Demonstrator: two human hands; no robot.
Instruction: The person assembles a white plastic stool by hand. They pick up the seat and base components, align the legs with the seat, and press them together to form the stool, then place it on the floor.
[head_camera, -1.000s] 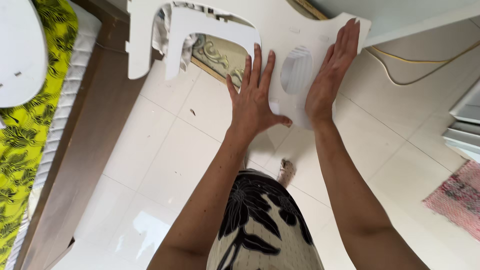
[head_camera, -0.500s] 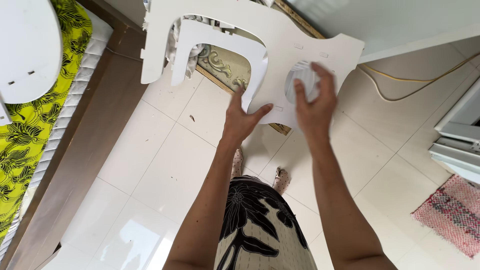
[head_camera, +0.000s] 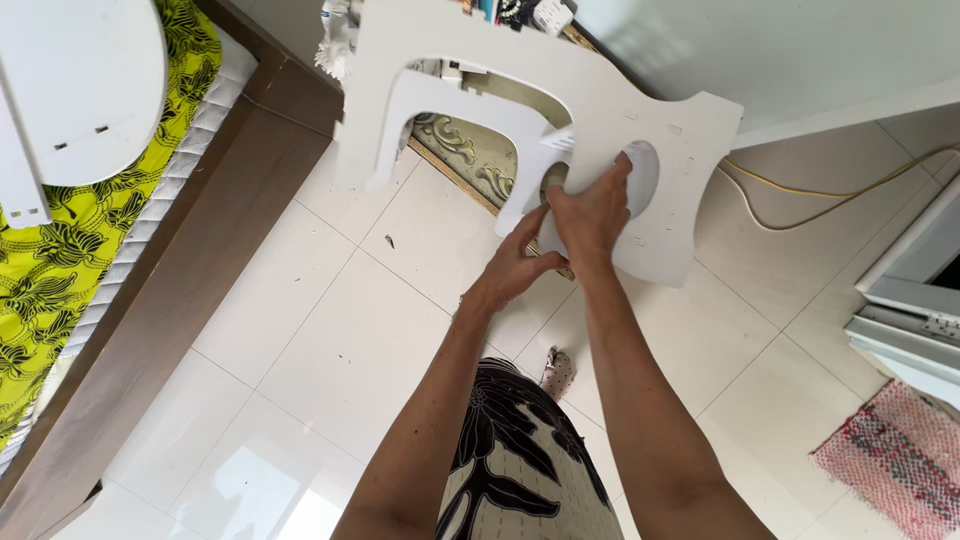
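Your right hand (head_camera: 592, 215) pinches the flat white cut-out board (head_camera: 640, 130) beside its oval hole; your left hand (head_camera: 512, 272) spreads just below, both at its lower edge

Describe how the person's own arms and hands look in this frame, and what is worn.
Both forearms are bare, no sleeves in view. The left hand and the right hand carry no gloves, and no rings, watch or bracelets are visible. Below the arms shows a cream garment with a black floral print.
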